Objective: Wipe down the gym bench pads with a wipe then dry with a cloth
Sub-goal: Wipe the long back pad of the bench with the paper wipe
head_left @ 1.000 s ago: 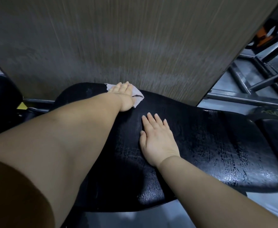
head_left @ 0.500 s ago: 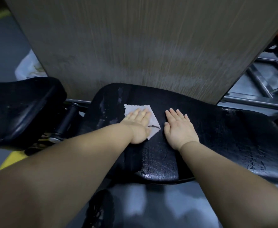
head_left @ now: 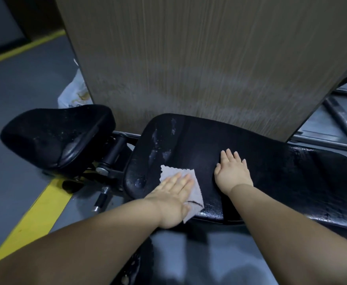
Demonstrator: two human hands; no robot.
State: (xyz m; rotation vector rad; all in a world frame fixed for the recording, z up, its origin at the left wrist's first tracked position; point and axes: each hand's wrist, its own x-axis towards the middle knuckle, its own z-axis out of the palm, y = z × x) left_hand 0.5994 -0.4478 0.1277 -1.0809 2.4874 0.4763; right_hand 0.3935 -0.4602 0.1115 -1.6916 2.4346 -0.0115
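A long black bench pad [head_left: 261,161] runs from the middle to the right of the view, its surface cracked and shiny with wet streaks near its left end. A white wipe [head_left: 195,192] lies flat on the pad's near left corner. My left hand [head_left: 172,198] presses on the wipe with straight fingers. My right hand [head_left: 232,171] rests flat on the bare pad just to the right, fingers spread. A second black seat pad [head_left: 55,134] sits to the left, apart from the long one.
A tall wood-grain panel [head_left: 189,58] stands right behind the bench. Metal frame tubes [head_left: 337,120] lie at the right. Grey floor with a yellow line [head_left: 35,219] is at the left, and a white bag [head_left: 74,95] sits behind the seat pad.
My left hand has dragged the wipe from the pad's far edge toward the near left corner. My right hand stayed flat on the pad. The view swung left, showing the seat pad.
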